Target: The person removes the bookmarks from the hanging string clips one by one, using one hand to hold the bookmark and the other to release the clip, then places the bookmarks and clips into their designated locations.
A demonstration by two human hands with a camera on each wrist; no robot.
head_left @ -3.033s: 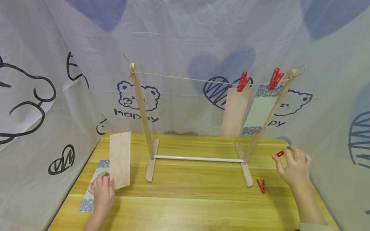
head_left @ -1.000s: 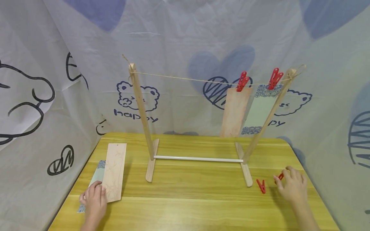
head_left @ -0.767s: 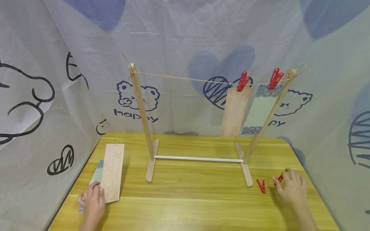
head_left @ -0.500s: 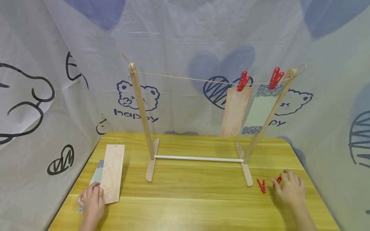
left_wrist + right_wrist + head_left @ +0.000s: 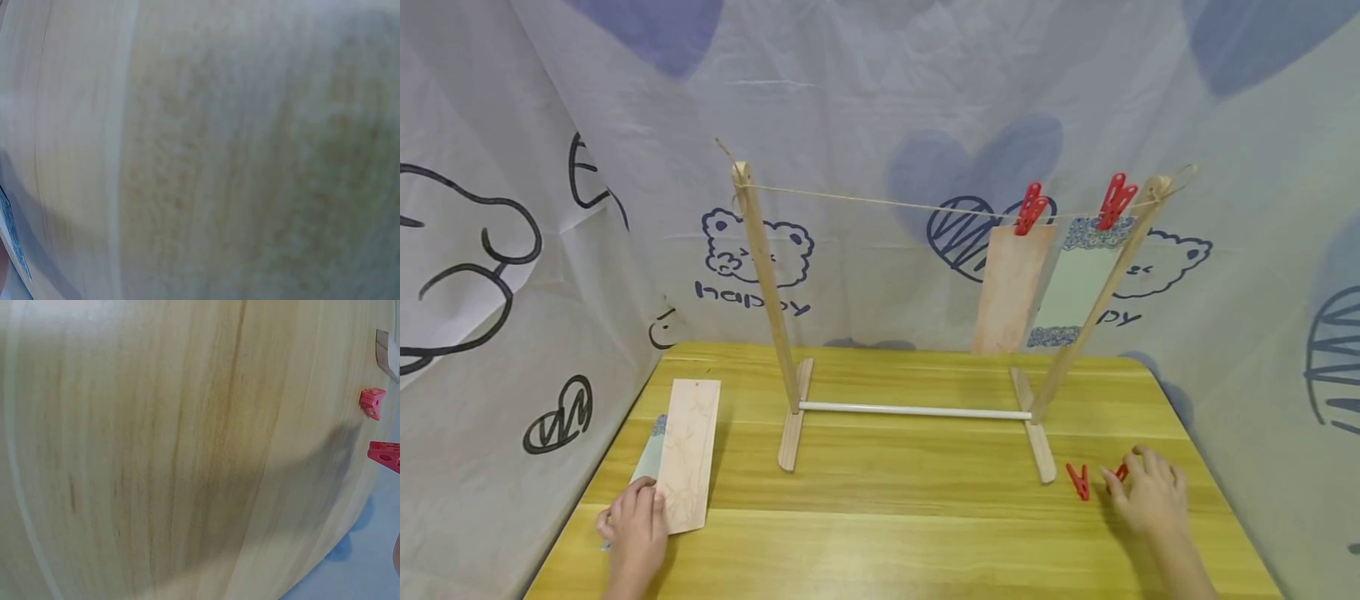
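My left hand (image 5: 637, 527), at the table's left, holds a pale pink card (image 5: 688, 450) by its lower left edge. The card has a faint plant print and a small hole near its top. It overlaps a pale green card (image 5: 650, 458) with blue patterned ends, partly hidden under my hand. On the right side, my right hand (image 5: 1152, 497) pinches a red clothespin (image 5: 1117, 476) low over the table. Beside it a second red clothespin (image 5: 1078, 482) lies on the wood, also visible in the right wrist view. The left wrist view shows mostly blurred tabletop.
A wooden stand with two posts (image 5: 763, 275) and a white crossbar (image 5: 917, 410) stands mid-table. From its string (image 5: 865, 200) hang a pink card (image 5: 1011, 292) and a green card (image 5: 1078, 287) on red clothespins. Printed cloth (image 5: 850, 100) encloses the back and sides.
My left hand has come down and left with the pink card, lowering it over the green one. My right hand has moved down toward the table, bringing its clothespin near the lying one.
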